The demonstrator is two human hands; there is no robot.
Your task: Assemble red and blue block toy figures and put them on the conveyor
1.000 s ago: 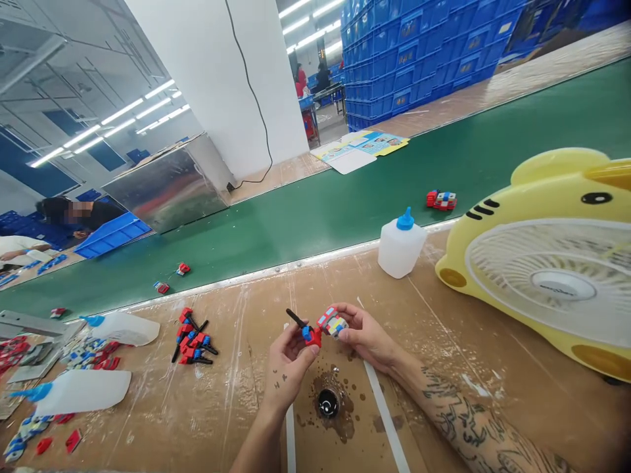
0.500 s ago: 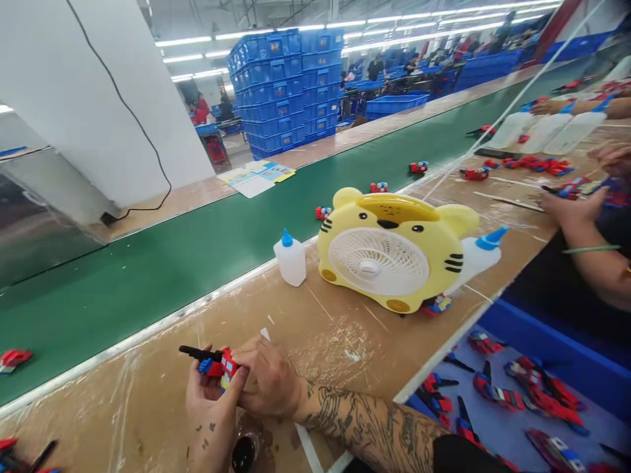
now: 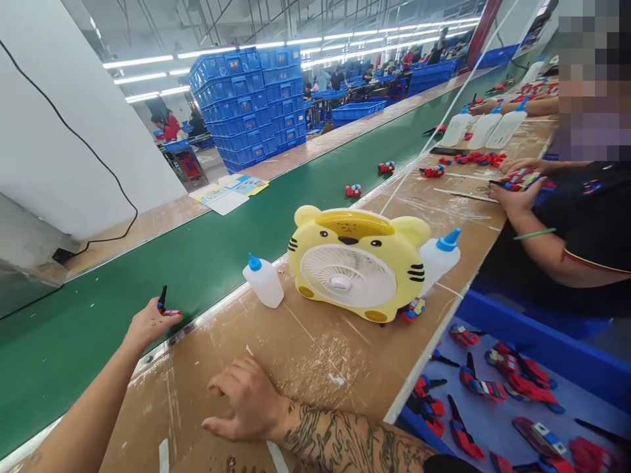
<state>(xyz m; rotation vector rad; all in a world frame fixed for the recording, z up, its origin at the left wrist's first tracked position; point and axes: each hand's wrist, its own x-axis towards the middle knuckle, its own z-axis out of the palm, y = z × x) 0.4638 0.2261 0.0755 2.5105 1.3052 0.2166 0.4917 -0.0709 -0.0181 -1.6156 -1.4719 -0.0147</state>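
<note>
My left hand (image 3: 148,324) reaches out over the green conveyor belt (image 3: 207,263) near its front edge. It grips a small red and blue plastic toy (image 3: 171,313) with a black piece pointing up; the fingers partly hide the toy. Over the brown worktable (image 3: 305,368) my right hand (image 3: 246,401) is open, fingers apart and slightly curled, with nothing in it. A white bottle with a blue nozzle (image 3: 265,282) leans at the belt's edge, beyond my right hand.
A yellow animal-faced fan (image 3: 345,269) stands on the table, with another blue-tipped bottle (image 3: 438,259) behind it. At the right, a blue bin (image 3: 542,322) holds several similar toys. Co-workers' hands (image 3: 522,190) handle toys farther along. More toys (image 3: 353,190) lie on the belt.
Both hands held the toy together over the table. My left hand has carried it forward to the belt, while my right hand has let go and opened. The view has shifted.
</note>
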